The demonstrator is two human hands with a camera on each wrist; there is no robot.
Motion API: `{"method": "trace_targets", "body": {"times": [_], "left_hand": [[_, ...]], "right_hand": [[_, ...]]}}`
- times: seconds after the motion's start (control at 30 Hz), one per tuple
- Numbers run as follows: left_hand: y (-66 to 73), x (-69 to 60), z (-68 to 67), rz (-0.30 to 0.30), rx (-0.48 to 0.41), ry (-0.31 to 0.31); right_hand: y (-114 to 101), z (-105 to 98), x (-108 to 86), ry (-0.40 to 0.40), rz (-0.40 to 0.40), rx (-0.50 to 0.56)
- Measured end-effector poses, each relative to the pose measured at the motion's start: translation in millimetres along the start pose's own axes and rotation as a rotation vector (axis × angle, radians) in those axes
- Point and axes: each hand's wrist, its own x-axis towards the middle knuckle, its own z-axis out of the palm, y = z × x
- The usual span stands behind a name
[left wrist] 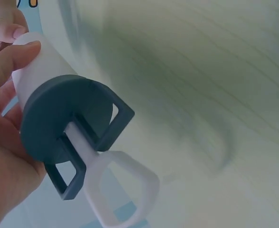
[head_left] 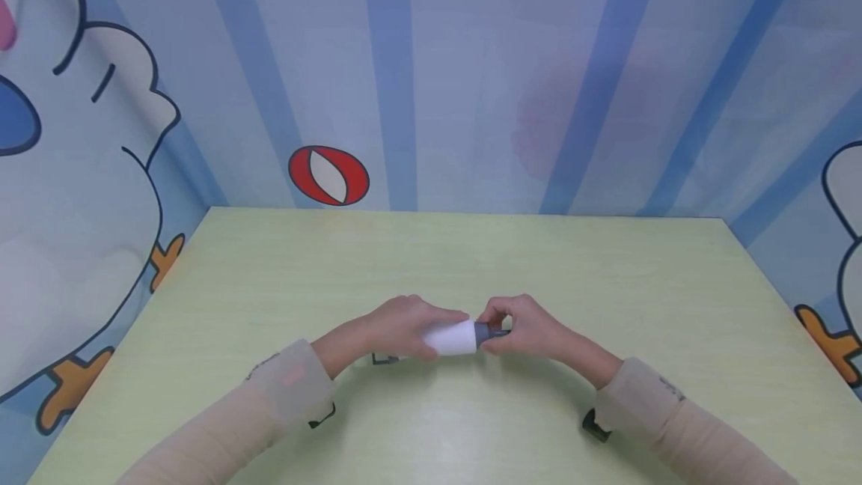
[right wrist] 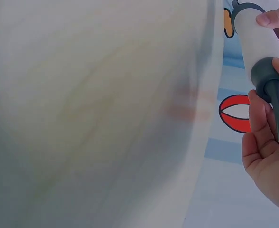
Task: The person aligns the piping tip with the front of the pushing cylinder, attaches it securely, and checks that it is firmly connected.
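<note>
My left hand [head_left: 400, 325] grips the white barrel of an icing syringe [head_left: 454, 338], held roughly level above the table. At the barrel's right end, the thumb and fingers of my right hand [head_left: 532, 326] pinch the dark grey nozzle cap [head_left: 481, 334]. A long thin nozzle [right wrist: 276, 109] points out past the right palm in the right wrist view. On the opposite end, the left wrist view gives a round dark cap [left wrist: 59, 118] with two angular finger loops. A white plunger ring [left wrist: 151, 183] sticks out from its centre. My left palm hides part of the barrel.
The pale yellow-green table [head_left: 431, 260] lies under both hands. Behind it stands a blue striped wall [head_left: 458, 96] with a printed red and white ball [head_left: 330, 175]. Cartoon-printed side panels border the table on the left and right.
</note>
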Motion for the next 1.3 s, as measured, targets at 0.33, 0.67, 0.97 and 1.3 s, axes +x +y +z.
{"method": "trace_targets", "body": {"times": [0.33,0.67,0.97,1.3], "left_hand": [[0.7,3.1,9.6,0.017,0.025,0.006],[-17.7,11.4,4.5,-0.065,0.103,0.156],[-27.9,42.8,-2.0,-0.091,0.081,0.192],[-29.9,79.2,-7.9,-0.123,0.058,0.18]], "right_hand": [[11,2,-6.4,-0.007,0.058,0.05],[21,-25,-5.6,0.085,0.146,0.081],[42,-50,8.0,0.084,0.185,0.041],[63,-70,17.5,0.117,0.227,-0.034]]}}
